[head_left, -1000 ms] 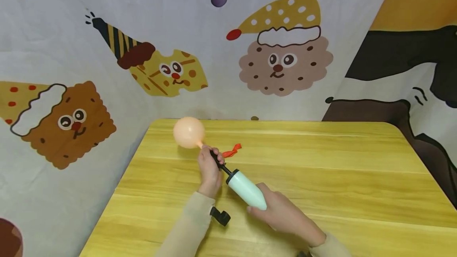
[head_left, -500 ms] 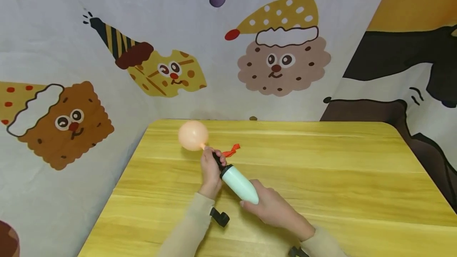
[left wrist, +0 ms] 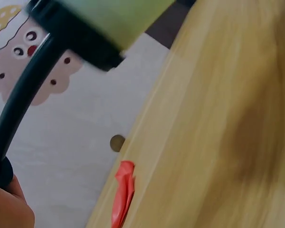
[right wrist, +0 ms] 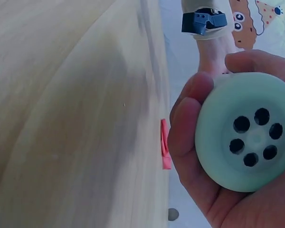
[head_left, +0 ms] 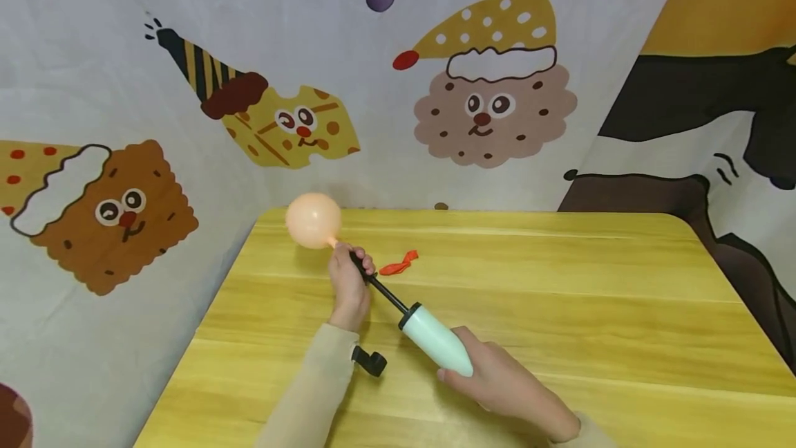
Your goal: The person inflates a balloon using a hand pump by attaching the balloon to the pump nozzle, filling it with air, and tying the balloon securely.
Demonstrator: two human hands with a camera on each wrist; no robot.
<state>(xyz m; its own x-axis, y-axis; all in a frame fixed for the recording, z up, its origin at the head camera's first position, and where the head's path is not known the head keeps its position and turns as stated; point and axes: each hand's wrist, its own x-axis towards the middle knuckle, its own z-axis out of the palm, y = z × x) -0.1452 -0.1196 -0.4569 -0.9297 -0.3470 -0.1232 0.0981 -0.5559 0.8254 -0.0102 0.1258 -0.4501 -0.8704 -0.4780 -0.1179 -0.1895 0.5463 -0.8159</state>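
A partly inflated peach balloon (head_left: 314, 220) sits on the nozzle end of a balloon pump (head_left: 437, 339). My left hand (head_left: 349, 281) grips the pump's black front end, right by the balloon's neck. The black rod stands well out of the mint-green barrel. My right hand (head_left: 500, 379) holds the barrel's rear end. In the right wrist view, its fingers curl round the holed end cap (right wrist: 254, 133). A flat red balloon (head_left: 399, 263) lies on the table just right of my left hand, and the left wrist view shows it too.
The wooden table (head_left: 591, 282) runs back to a wall cloth (head_left: 385, 123) printed with cartoon biscuits. A black camera mount (head_left: 370, 361) sticks out from my left wrist.
The barrel was pushed up against the left hand half a second ago; now it is drawn back, baring the rod. The left hand and peach balloon have shifted left and away.
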